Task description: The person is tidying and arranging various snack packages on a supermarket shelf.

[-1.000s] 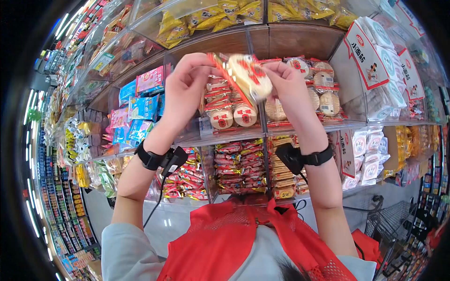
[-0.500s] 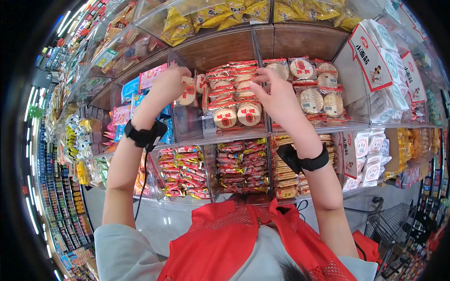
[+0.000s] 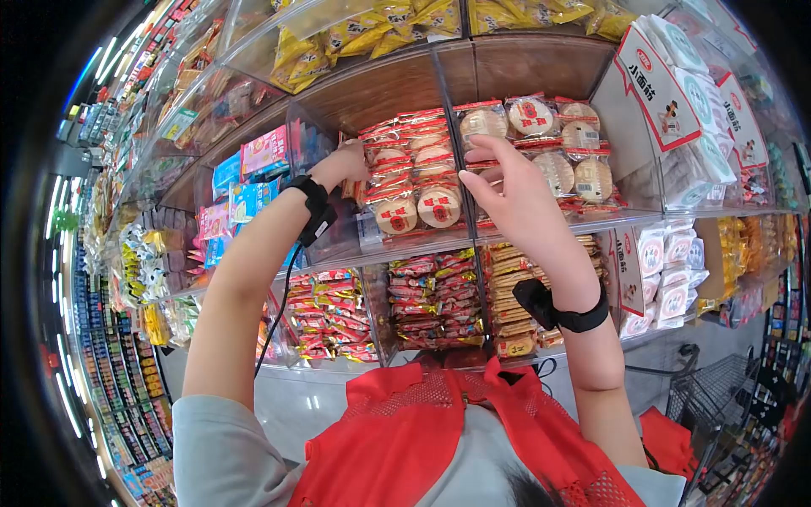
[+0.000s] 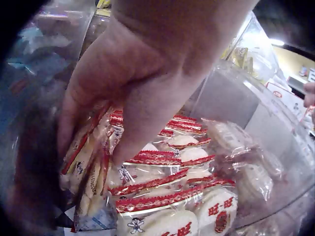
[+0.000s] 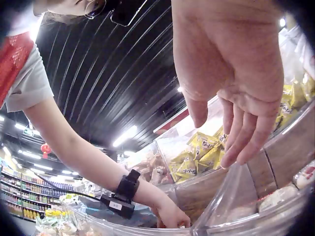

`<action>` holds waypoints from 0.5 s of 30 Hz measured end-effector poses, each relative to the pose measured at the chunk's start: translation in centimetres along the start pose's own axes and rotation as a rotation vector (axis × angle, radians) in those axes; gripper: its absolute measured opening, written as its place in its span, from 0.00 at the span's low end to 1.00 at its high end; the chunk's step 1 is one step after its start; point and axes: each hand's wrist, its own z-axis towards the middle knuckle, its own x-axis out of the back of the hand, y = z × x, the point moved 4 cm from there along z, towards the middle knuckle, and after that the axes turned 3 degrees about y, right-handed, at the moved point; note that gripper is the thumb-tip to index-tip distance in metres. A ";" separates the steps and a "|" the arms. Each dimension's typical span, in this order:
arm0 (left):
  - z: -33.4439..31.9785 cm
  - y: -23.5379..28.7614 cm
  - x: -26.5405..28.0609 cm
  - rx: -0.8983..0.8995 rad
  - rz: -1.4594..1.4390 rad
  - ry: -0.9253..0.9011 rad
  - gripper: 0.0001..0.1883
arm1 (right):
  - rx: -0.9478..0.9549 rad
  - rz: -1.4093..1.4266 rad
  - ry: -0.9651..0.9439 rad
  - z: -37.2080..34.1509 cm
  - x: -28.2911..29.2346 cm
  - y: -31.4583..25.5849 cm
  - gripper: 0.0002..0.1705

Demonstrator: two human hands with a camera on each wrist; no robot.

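My left hand reaches into the left side of a clear bin of rice crackers. Its thumb and fingers straddle a rice cracker packet standing on edge by the bin's left wall; the fingertips are partly hidden behind the packet. Beside it, rows of rice cracker packs with red seals and red print stand in the same bin. My right hand hovers with relaxed fingers near the divider, over the neighbouring bin of round crackers. In the right wrist view, nothing lies in its palm.
A clear divider separates the two cracker bins. Blue and pink packets fill the bin to the left. White packs with a sign stand at right, yellow bags above, and red-wrapped snacks below.
A rice cracker pack, held up between both hands at first, was carried left and down into the bin by my left hand. My right hand let go and stays near the divider.
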 end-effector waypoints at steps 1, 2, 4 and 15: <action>1.2 -1.0 -1.0 -0.001 0.004 -0.001 0.28 | -0.004 -0.004 -0.005 -0.1 0.1 0.0 0.23; 2.5 -2.0 -2.0 -0.015 -0.031 -0.047 0.29 | -0.008 -0.008 -0.009 -0.1 0.3 -0.1 0.22; 2.2 -1.5 -1.1 -0.029 -0.063 -0.093 0.30 | -0.019 -0.001 -0.011 -0.2 0.4 -0.1 0.22; -7.1 1.9 11.8 -0.065 -0.009 0.213 0.43 | 0.011 -0.060 0.020 -0.2 1.4 1.0 0.25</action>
